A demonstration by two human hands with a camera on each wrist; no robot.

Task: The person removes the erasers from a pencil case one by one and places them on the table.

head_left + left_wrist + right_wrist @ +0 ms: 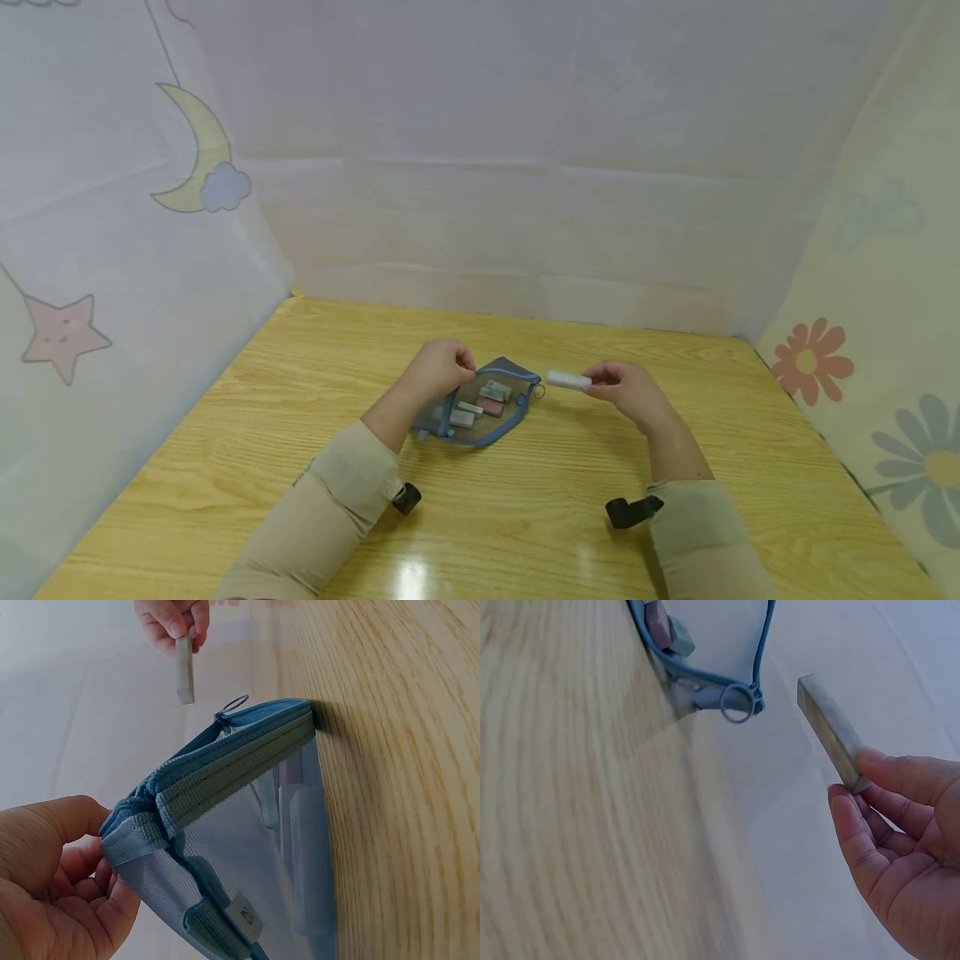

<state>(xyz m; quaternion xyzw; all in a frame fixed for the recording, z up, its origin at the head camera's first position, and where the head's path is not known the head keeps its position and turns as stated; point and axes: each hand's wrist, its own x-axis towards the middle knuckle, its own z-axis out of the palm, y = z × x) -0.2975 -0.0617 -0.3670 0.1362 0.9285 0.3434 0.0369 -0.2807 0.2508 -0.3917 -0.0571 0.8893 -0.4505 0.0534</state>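
At a table (525, 517) walled by pastel sheets (510, 225), a person's left hand (431, 372) pinched one corner of an unzipped mesh pouch (236, 769) holding several small blocks (491, 406), while the right hand (626, 389), fingers curled, gripped a white bar (567, 381) aloft near it.

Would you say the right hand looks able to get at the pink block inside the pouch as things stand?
Probably not yet: the right hand pinches a white bar, though the open pouch seems to expose the pink block.

Pouch (489, 427) on table (525, 517), blocks (491, 407) inside it, another block (567, 380) to its right
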